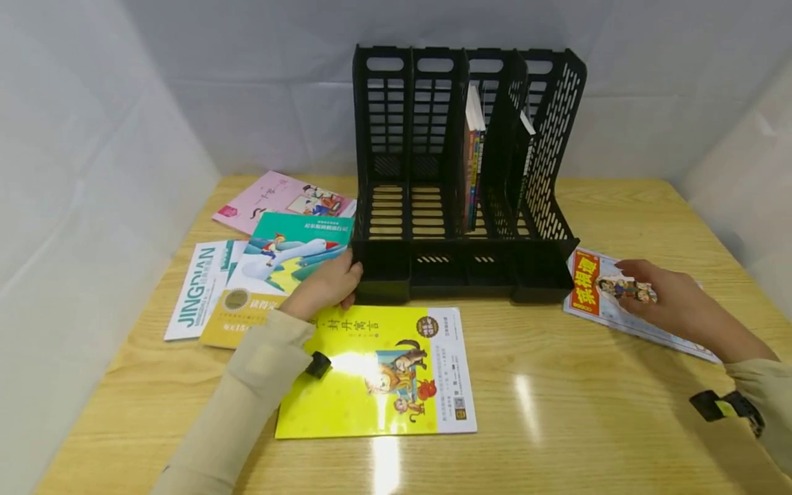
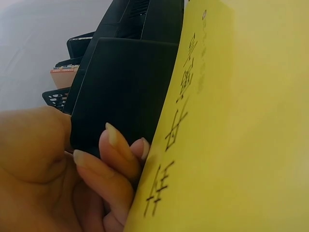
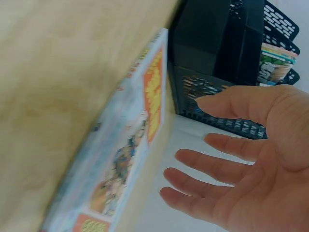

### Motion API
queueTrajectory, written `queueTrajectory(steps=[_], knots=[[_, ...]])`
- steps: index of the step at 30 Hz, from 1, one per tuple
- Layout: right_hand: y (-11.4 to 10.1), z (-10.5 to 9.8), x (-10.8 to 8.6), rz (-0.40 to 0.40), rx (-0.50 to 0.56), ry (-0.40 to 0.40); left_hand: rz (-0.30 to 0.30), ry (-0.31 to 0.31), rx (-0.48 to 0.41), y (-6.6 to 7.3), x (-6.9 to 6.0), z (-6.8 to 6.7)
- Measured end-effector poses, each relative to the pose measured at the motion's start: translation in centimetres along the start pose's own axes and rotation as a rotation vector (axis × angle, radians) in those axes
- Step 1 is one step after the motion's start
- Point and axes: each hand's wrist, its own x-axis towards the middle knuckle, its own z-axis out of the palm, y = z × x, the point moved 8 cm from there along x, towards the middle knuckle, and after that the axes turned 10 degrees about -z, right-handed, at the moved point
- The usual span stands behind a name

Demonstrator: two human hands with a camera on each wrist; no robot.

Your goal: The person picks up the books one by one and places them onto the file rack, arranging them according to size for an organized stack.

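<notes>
A black desktop file rack (image 1: 380, 271) with several upright slots stands at the back of the table. My left hand (image 1: 331, 282) grips its front left corner; in the left wrist view, curled fingers (image 2: 113, 191) lie against the black panel. Below that hand lies a yellow picture book (image 1: 353, 405), its upper edge by the rack. To the right of the rack, my right hand (image 1: 671, 302) hovers with spread fingers over a pale blue book (image 1: 584, 285) with a red title block. In the right wrist view nothing is between its fingers (image 3: 212, 164).
Thin books (image 1: 473, 158) stand in the third slot and a dark book (image 1: 524, 165) in the rightmost. Left of the rack lie a pink book (image 1: 260, 199), a green-and-yellow book (image 1: 309, 230) and a white book (image 1: 194, 292), overlapping. White sheeting (image 1: 247, 69) hangs behind the table.
</notes>
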Motion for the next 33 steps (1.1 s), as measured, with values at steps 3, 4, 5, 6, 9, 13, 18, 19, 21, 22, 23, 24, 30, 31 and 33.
queueTrajectory(steps=[3, 4, 5, 6, 9, 13, 18, 19, 21, 22, 23, 24, 30, 31, 33], knots=[[0.4, 1.1, -1.0, 0.028, 0.000, -0.051, -0.005, -0.002, 0.002, 0.1, -0.1, 0.0], [0.4, 1.3, -1.2, 0.027, -0.008, -0.060, -0.004, -0.002, 0.003, 0.1, -0.1, 0.0], [0.5, 1.6, -1.3, 0.023, -0.019, -0.069, -0.004, -0.001, 0.001, 0.1, -0.1, 0.0], [0.5, 1.9, -1.5, 0.021, -0.025, -0.078, -0.003, 0.000, 0.005, 0.1, -0.1, -0.1], [0.6, 2.6, -1.8, 0.035, -0.028, -0.103, -0.003, -0.001, 0.007, 0.1, -0.1, -0.1], [1.0, 3.1, -2.2, 0.060, -0.018, -0.134, -0.016, -0.006, 0.015, 0.1, 0.0, -0.1], [0.9, 3.8, -2.5, 0.047, -0.024, -0.172, -0.021, -0.021, 0.023, 0.0, 0.2, -0.2], [0.8, 3.9, -2.5, 0.031, -0.026, -0.174, -0.021, -0.022, 0.023, 0.0, 0.3, -0.3], [0.7, 4.1, -2.3, -0.004, -0.036, -0.170, -0.025, -0.023, 0.023, -0.1, 0.4, -0.4], [0.6, 4.1, -2.2, -0.026, -0.054, -0.161, -0.026, -0.023, 0.024, -0.2, 0.4, -0.4], [0.6, 4.1, -2.1, -0.034, -0.069, -0.158, -0.030, -0.024, 0.021, -0.3, 0.4, -0.5], [0.7, 4.2, -1.9, -0.036, -0.088, -0.161, -0.029, -0.023, 0.022, -0.3, 0.4, -0.5], [1.5, 4.1, -1.3, -0.048, -0.181, -0.158, -0.022, -0.023, 0.024, -0.3, 0.5, -0.4], [1.6, 4.0, -1.2, -0.053, -0.181, -0.154, -0.019, -0.022, 0.025, -0.3, 0.5, -0.4], [1.9, 4.0, -1.3, -0.068, -0.181, -0.141, -0.018, -0.022, 0.026, -0.2, 0.5, -0.4]])
